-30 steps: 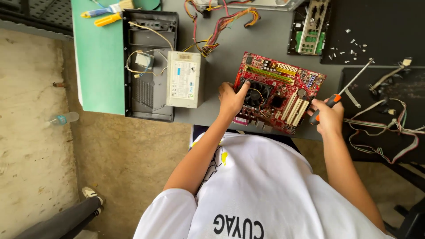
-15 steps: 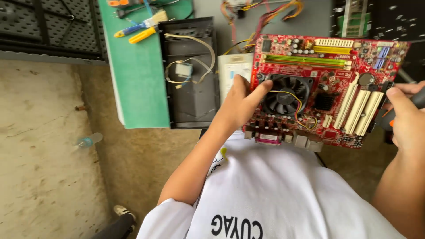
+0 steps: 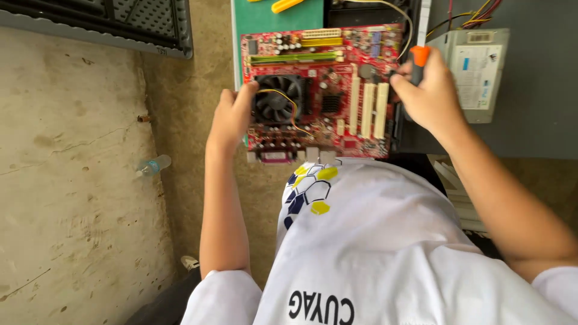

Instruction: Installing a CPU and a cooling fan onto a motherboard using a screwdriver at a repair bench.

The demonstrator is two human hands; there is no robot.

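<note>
Bare concrete floor on the left w/ a clear plastic bottle (image 3: 153, 165) lying on it; grey worktable (image 3: 536, 132) at top right, green cutting mat (image 3: 265, 21) along its left part, dark metal grille (image 3: 114, 24) at top left.

We hold a red rectangular computer motherboard (image 3: 319, 90) w/ both hands, lifted at the table's near edge, partly over the mat and partly over the floor gap, flat side facing us. Board carries a black round cooling fan (image 3: 277, 99), green memory stick near its far edge, cream expansion slots (image 3: 367, 108) on the right.

Our left hand (image 3: 232, 117) grips the board's left edge, thumb reaching onto the fan area. Our right hand (image 3: 427, 93) is clenched round an orange-and-black screwdriver handle (image 3: 417, 60) and presses against the board's right edge; whether the fingers also pinch the board, we cannot tell.

Just beyond the right hand: grey metal power supply box (image 3: 478, 72) on the table, coloured wires (image 3: 472, 12) above it. Yellow tool handle (image 3: 288, 5) lies on the mat, far edge.
</note>
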